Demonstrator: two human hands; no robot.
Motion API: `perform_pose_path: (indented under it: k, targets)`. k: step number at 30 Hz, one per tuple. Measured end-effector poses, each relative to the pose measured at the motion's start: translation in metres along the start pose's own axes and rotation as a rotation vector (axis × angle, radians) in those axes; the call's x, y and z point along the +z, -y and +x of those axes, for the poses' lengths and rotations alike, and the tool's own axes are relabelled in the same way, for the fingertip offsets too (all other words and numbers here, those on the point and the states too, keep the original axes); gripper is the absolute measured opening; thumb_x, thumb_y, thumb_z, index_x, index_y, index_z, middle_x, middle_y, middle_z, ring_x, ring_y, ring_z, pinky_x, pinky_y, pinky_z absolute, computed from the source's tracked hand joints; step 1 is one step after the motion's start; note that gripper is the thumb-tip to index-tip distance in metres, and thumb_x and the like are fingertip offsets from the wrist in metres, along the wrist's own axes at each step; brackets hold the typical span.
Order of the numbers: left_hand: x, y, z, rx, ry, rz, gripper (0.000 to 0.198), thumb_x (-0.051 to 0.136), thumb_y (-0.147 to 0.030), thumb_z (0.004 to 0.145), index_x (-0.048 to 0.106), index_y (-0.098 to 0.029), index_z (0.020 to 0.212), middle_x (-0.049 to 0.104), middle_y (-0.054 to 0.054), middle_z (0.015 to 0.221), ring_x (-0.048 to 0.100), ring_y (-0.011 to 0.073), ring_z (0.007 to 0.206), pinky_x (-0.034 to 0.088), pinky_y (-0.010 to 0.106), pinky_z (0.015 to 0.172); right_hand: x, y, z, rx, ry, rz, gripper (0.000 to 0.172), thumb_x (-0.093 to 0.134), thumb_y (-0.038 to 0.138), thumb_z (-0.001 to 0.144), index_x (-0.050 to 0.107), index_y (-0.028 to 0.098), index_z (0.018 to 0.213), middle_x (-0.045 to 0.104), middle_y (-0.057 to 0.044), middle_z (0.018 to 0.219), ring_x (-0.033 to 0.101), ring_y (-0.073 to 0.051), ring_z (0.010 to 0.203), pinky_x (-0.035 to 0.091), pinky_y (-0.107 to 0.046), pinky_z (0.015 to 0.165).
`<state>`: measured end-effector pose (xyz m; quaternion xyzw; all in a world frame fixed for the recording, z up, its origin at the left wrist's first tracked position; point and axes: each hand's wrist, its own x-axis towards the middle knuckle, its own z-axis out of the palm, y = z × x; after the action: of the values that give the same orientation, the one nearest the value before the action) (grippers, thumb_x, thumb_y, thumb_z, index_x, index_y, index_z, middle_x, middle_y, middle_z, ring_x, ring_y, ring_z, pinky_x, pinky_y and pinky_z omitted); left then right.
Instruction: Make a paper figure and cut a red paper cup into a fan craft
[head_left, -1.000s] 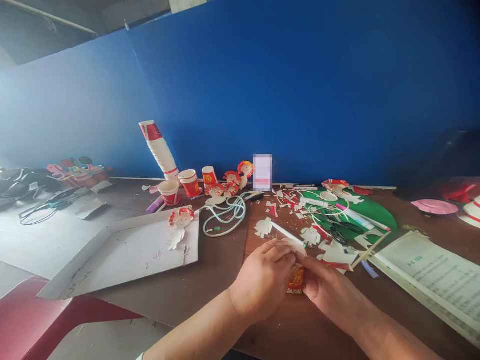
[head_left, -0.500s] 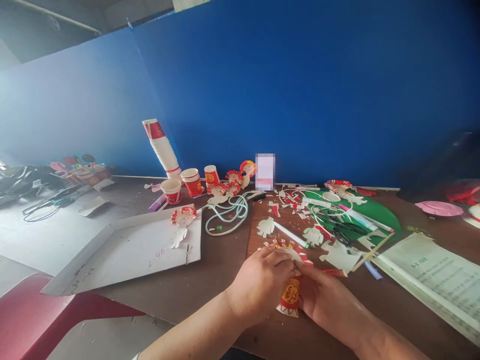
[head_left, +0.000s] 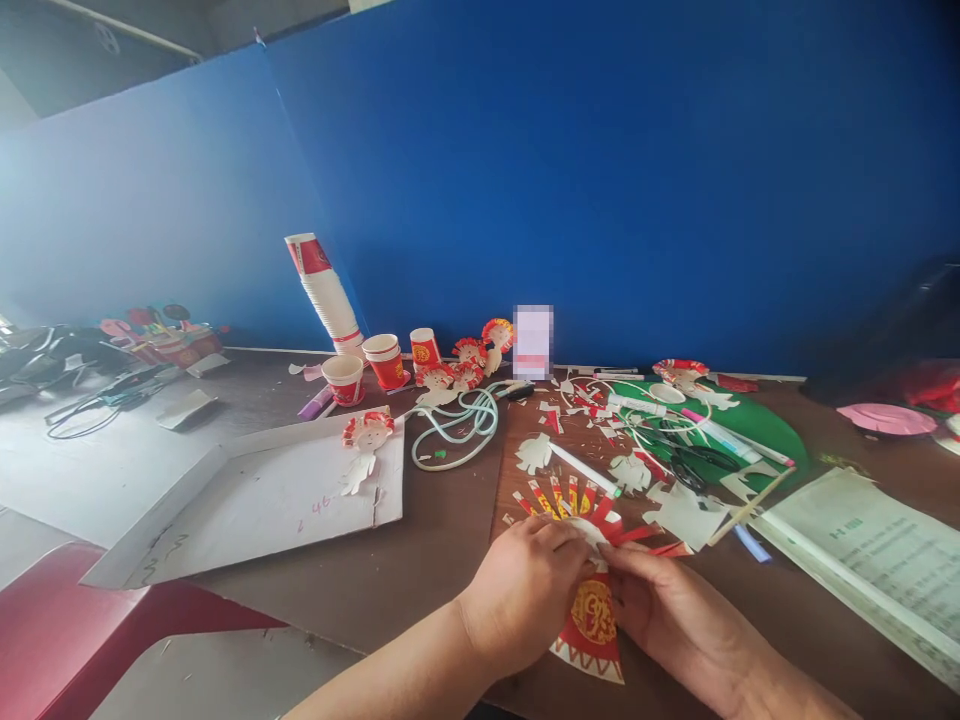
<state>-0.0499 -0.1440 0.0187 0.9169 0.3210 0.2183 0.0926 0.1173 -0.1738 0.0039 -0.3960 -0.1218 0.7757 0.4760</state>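
Observation:
A red paper cup cut into strips (head_left: 589, 600) lies flattened on the brown table (head_left: 442, 540) near its front edge. The strips fan out away from me like rays. My left hand (head_left: 525, 590) presses its closed fingers on the cup's round white base. My right hand (head_left: 660, 610) pinches the same cup from the right side. A white marker (head_left: 581, 468) lies just beyond the fanned strips, among paper doll cut-outs.
Black scissors (head_left: 690, 465) and markers lie on a green sheet (head_left: 757, 425) at the right. A printed sheet (head_left: 870, 550) is at the far right. A cardboard tray (head_left: 255, 500) with a paper doll, a cable (head_left: 457, 425), red cups (head_left: 386, 362) and a cup stack (head_left: 322, 290) stand behind.
The cut cup has been spread out flat: its strips now fan out beyond my hands and a lower strip points towards me. Both hands slid slightly nearer.

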Motion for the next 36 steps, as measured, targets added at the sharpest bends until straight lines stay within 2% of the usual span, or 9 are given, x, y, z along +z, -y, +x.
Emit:
perform_pose_path:
  k: [4,13,16,18,21,24,27,31,36]
  targets:
    - [0.000,-0.001,-0.001,0.003,0.024,-0.006,0.018,0.044,-0.022,0.093,0.062,-0.018,0.096,0.068,0.005,0.095,0.062,0.0182,0.089,0.049,0.031,0.083,-0.001,-0.001,0.001,-0.112,-0.002,-0.008,0.006,0.071,0.014,0.072,0.071,0.019,0.075,0.075,-0.004,0.090,0.067,-0.024,0.098,0.054,-0.034,0.087]
    - [0.003,0.001,-0.003,0.027,0.095,0.025,0.020,0.044,-0.022,0.093,0.063,-0.018,0.096,0.068,0.006,0.094,0.062,0.0176,0.090,0.047,0.032,0.087,-0.005,0.015,-0.024,-0.286,-0.067,-0.247,0.044,0.068,0.028,0.079,0.061,0.022,0.123,0.063,-0.007,0.126,0.052,-0.027,0.123,0.046,-0.039,0.101]
    - [0.007,0.001,-0.003,0.009,0.128,0.025,0.020,0.044,-0.024,0.093,0.063,-0.018,0.092,0.068,0.005,0.091,0.062,0.0178,0.088,0.047,0.032,0.087,-0.022,0.025,-0.036,-0.387,-0.285,-0.464,0.060,0.067,0.040,0.078,0.050,0.027,0.134,0.055,-0.006,0.136,0.046,-0.027,0.129,0.041,-0.040,0.106]
    - [0.008,0.000,-0.003,-0.004,0.131,0.024,0.021,0.044,-0.025,0.093,0.064,-0.018,0.090,0.067,0.005,0.089,0.062,0.0179,0.086,0.047,0.032,0.086,-0.031,0.031,-0.045,-0.564,-0.398,-0.726,0.065,0.063,0.045,0.080,0.042,0.030,0.140,0.051,-0.005,0.141,0.043,-0.029,0.131,0.037,-0.043,0.108]
    - [0.008,0.000,-0.004,-0.008,0.121,0.022,0.021,0.045,-0.025,0.093,0.064,-0.019,0.089,0.067,0.005,0.088,0.061,0.0181,0.085,0.047,0.034,0.088,-0.033,0.032,-0.054,-0.843,-0.480,-1.197,0.058,0.055,0.041,0.086,0.040,0.035,0.141,0.044,0.000,0.146,0.042,-0.028,0.132,0.036,-0.043,0.109]
    - [0.009,0.000,-0.005,-0.005,0.121,0.024,0.018,0.047,-0.024,0.092,0.064,-0.019,0.089,0.066,0.005,0.087,0.061,0.0180,0.085,0.046,0.034,0.088,-0.023,0.021,-0.050,-0.961,-0.215,-1.605,0.041,0.050,0.028,0.089,0.054,0.033,0.130,0.058,-0.002,0.133,0.053,-0.025,0.122,0.045,-0.039,0.103]
    - [0.012,-0.001,-0.006,-0.006,0.110,0.028,0.015,0.049,-0.024,0.091,0.062,-0.018,0.087,0.065,0.004,0.085,0.059,0.0180,0.084,0.045,0.035,0.088,-0.015,0.007,-0.034,-0.959,0.000,-1.814,0.043,0.047,0.017,0.089,0.055,0.028,0.129,0.064,-0.005,0.122,0.060,-0.021,0.111,0.051,-0.036,0.094]
    - [0.010,0.000,-0.008,-0.080,0.014,-0.008,0.014,0.051,-0.028,0.091,0.060,-0.017,0.090,0.063,0.005,0.089,0.057,0.0187,0.087,0.044,0.037,0.088,-0.013,-0.003,-0.018,-0.986,-0.030,-1.920,0.046,0.047,0.012,0.087,0.052,0.021,0.132,0.067,-0.010,0.113,0.063,-0.022,0.102,0.054,-0.037,0.086]
    - [-0.002,0.007,-0.011,-0.244,-0.075,-0.096,0.029,0.063,-0.041,0.082,0.059,-0.020,0.102,0.060,0.006,0.102,0.053,0.0231,0.095,0.044,0.040,0.085,-0.022,-0.002,-0.015,-1.139,-0.067,-1.939,0.035,0.049,0.020,0.089,0.057,0.022,0.123,0.069,-0.009,0.107,0.065,-0.023,0.097,0.052,-0.038,0.084]
